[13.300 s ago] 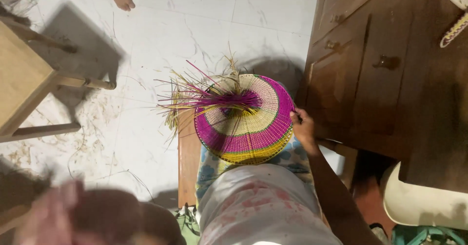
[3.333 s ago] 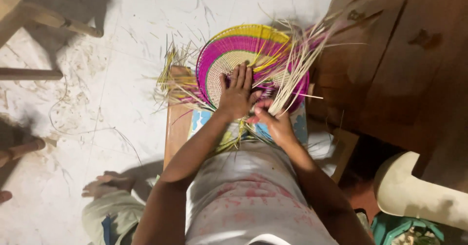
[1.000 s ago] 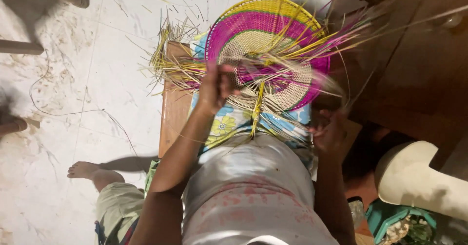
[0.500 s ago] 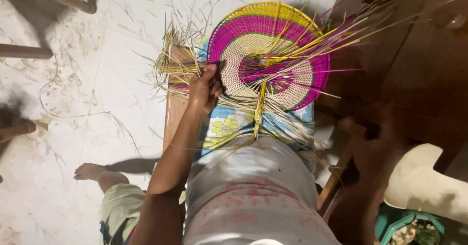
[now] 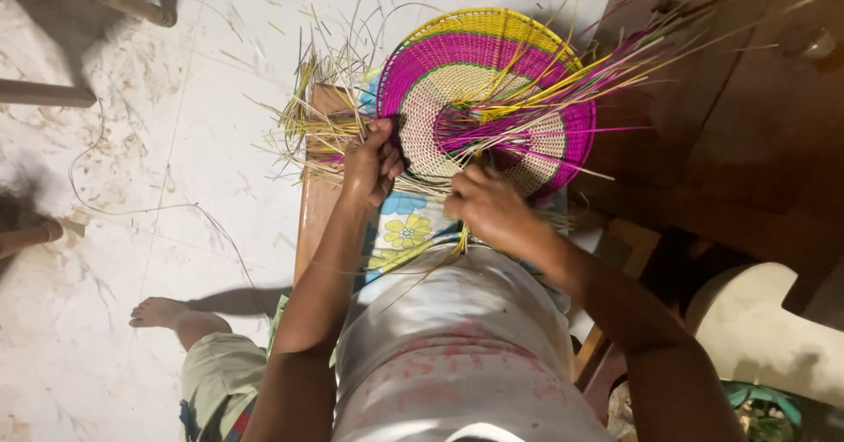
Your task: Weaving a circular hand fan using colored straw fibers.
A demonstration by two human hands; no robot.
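Two hands on a half-woven basket

Both hands work a round woven basket (image 5: pixel 492 81), banded yellow, pink and cream, which stands tilted on a wooden stool (image 5: pixel 315 222) covered by a flowered cloth (image 5: pixel 400 226). Left hand (image 5: pixel 371 162) sits at the basket's left rim, fingers closed around a bunch of loose strands (image 5: pixel 312 130) that fan out over the stool's far left corner. Right hand (image 5: pixel 485 206) is at the basket's near edge, fingers curled onto strands there; exact grip hidden. Long pink and yellow strands (image 5: pixel 607 68) shoot right toward a dark wooden cabinet (image 5: pixel 730 116). White floor (image 5: pixel 176 143) with scattered scraps; bare foot (image 5: pixel 158 312) at left.
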